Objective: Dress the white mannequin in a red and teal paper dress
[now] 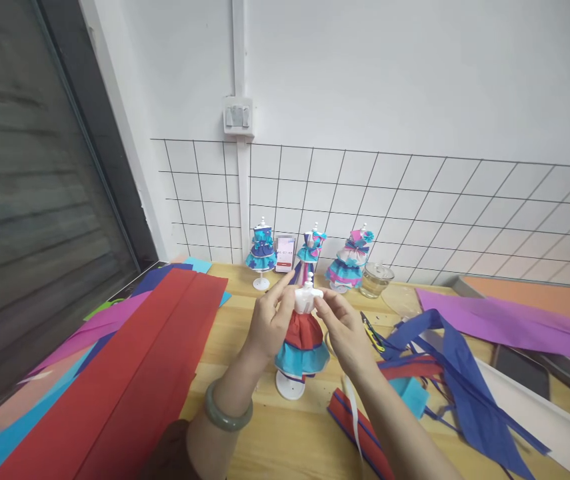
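A small white dress form (307,300) on a round white base stands upright on the wooden table, wearing a skirt (305,337) with a red upper tier and a light blue lower tier. My left hand (271,319) is at the left side of its bust, thumb and fingers near the bodice. At the right side, my right hand (341,325) has its thumb and fingertips close together at the white top. Whether a small piece lies between those fingertips cannot be seen. The form's neck and head knob stick up between my hands.
Three dressed forms (262,247) and a phone (285,255) stand at the back, beside a glass cup (376,280). Red sheets (129,373) cover the left. Yellow-handled scissors (373,333), blue strips (465,373) and a purple sheet (509,323) lie right.
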### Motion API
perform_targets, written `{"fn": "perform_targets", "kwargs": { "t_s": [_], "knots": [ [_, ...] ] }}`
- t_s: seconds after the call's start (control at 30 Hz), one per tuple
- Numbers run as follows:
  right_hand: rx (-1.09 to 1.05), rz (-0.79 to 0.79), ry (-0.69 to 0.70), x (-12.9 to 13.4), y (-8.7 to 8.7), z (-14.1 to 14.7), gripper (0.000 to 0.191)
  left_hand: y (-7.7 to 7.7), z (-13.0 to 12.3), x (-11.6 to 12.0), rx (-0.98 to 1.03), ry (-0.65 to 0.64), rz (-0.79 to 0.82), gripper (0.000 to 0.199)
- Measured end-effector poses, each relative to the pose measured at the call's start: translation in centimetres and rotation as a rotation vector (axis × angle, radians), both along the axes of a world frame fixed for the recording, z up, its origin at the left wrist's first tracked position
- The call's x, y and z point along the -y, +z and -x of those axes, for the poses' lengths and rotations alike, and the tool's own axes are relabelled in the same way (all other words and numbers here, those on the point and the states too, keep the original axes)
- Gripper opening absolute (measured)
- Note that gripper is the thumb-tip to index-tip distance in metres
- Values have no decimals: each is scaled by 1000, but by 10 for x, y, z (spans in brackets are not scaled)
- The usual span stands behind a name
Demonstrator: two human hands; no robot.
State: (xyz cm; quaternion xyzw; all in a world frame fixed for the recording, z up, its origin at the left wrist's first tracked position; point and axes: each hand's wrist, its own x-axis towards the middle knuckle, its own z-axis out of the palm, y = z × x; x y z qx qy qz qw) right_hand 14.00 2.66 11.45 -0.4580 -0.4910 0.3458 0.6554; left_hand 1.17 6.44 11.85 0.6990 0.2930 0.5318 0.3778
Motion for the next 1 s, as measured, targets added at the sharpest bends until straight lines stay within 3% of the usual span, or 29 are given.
{"fn": "perform_targets", "kwargs": {
  "t_s": [0.17,0.27,0.5,0.8,0.93,1.0],
  "knots": [
    [-18,1,5,2,1,1,30,-2,-4,-1,-53,74,-83,49],
    [-39,6,8,3,0,0,30,-3,-2,-3,-78,27,-89,44],
    [-115,17,41,1,-5,-3,30,1,7,-6,41,-140,68,43],
    [-254,63,174,-3,-19,-10,31,5,7,-12,351,-254,486,54],
    [-276,93,225,-2,-22,-11,35,3,9,-15,362,-319,575,58],
    [-261,109,251,0,-21,-10,38,5,10,-14,332,-297,548,59]
  ]
}}
